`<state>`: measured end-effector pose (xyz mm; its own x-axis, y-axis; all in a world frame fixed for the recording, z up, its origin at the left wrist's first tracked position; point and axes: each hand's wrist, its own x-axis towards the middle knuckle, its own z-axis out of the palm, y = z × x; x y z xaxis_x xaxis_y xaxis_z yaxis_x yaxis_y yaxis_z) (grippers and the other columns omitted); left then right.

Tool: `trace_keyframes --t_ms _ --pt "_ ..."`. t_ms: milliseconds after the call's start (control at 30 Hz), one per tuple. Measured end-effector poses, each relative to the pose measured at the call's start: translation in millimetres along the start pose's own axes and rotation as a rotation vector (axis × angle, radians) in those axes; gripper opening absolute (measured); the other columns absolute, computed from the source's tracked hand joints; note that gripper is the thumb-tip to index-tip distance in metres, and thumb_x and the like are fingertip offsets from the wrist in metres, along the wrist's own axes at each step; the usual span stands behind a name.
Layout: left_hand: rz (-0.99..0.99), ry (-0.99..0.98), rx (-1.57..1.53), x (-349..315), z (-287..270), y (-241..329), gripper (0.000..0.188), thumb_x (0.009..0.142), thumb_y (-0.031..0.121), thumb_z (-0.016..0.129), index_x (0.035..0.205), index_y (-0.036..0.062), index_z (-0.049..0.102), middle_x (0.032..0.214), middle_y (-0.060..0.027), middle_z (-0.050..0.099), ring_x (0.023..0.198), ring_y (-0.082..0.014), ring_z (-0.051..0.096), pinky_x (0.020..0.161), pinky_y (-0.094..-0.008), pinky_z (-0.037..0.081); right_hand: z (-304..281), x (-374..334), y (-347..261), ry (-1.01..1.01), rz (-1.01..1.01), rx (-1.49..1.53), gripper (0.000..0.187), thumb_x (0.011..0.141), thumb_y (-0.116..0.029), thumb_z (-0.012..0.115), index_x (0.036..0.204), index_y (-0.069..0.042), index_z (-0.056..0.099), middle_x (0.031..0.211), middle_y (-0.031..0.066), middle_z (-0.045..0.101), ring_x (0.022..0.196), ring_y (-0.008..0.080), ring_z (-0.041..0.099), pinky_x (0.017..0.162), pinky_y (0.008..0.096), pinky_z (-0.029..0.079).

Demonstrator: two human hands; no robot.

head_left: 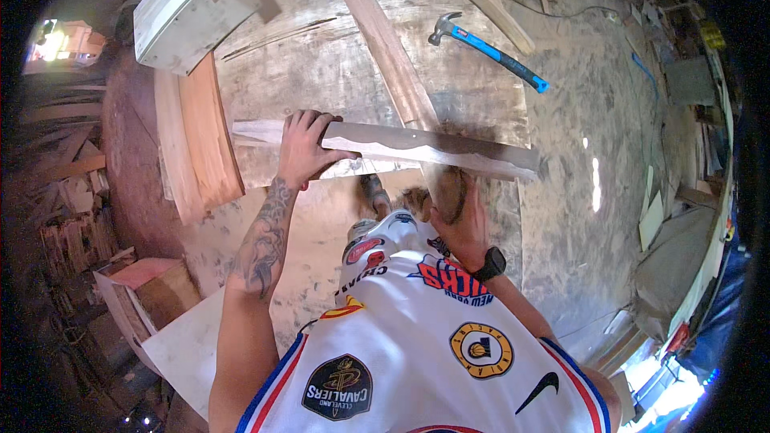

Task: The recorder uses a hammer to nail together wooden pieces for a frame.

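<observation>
**Two hands on a wooden strip over the plywood sheet**

The left hand is closed over the top of a long, pale wooden strip, fingers curled down its far face near the strip's left end. The right hand is blurred; it sits just under the strip toward its right part, and whether it grips anything cannot be told. A black watch is on that wrist. The strip lies crosswise between both hands, above a large plywood sheet. A reddish board runs away from the hands beneath the strip. Well beyond the right hand lies a blue-handled hammer. Left of the left hand sits a stack of boards.
</observation>
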<state>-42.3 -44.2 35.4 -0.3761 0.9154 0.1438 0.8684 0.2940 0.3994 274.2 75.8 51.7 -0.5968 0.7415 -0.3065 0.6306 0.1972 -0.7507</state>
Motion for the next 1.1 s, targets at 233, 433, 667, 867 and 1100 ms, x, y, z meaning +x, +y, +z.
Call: trace_keyframes --t_ms 233,433,667,867,1100 --pt "-0.033 0.002 0.005 -11 -4 8 0.084 0.059 0.058 0.080 0.126 0.0116 0.058 0.120 -0.0134 0.056 0.114 -0.0341 0.051 0.104 -0.0494 0.035 -71 -22 3 0.167 -0.265 -0.246 0.049 0.071 -0.010 0.081 0.116 -0.003 0.063 0.126 0.0186 0.055 0.119 0.0364 0.051 0.099 0.0444 0.044" --pt "0.076 -0.355 0.013 14 12 26 0.080 0.063 0.043 0.080 0.130 0.0097 0.052 0.123 -0.0115 0.058 0.118 -0.0314 0.052 0.106 -0.0485 0.034 -119 65 2 0.210 -0.391 -0.332 0.081 0.065 -0.020 0.085 0.135 -0.007 0.047 0.133 0.0208 0.050 0.125 0.0413 0.046 0.104 0.0467 0.040" --pt "0.048 -0.327 -0.143 23 14 19 0.060 0.064 0.023 0.080 0.118 0.0085 0.061 0.110 -0.0101 0.065 0.105 -0.0308 0.059 0.094 -0.0431 0.044 -114 92 38 -0.224 -0.398 -0.490 0.062 0.063 -0.008 0.076 0.121 -0.005 0.054 0.112 0.0151 0.060 0.108 0.0353 0.058 0.091 0.0411 0.050" --pt "0.019 -0.335 -0.114 23 18 20 0.058 0.062 0.018 0.081 0.115 0.0071 0.062 0.113 -0.0102 0.065 0.106 -0.0311 0.058 0.094 -0.0441 0.044 -113 96 42 -0.236 -0.383 -0.509 0.055 0.067 -0.007 0.072 0.119 -0.005 0.054 0.112 0.0147 0.060 0.107 0.0358 0.058 0.090 0.0417 0.050" --pt "0.042 -0.292 -0.143 22 22 14 0.055 0.062 0.022 0.082 0.111 0.0061 0.063 0.109 -0.0102 0.066 0.103 -0.0314 0.059 0.091 -0.0435 0.045 -111 98 37 -0.203 -0.373 -0.477 0.052 0.068 -0.008 0.072 0.117 -0.005 0.055 0.107 0.0158 0.063 0.101 0.0366 0.061 0.088 0.0426 0.051"
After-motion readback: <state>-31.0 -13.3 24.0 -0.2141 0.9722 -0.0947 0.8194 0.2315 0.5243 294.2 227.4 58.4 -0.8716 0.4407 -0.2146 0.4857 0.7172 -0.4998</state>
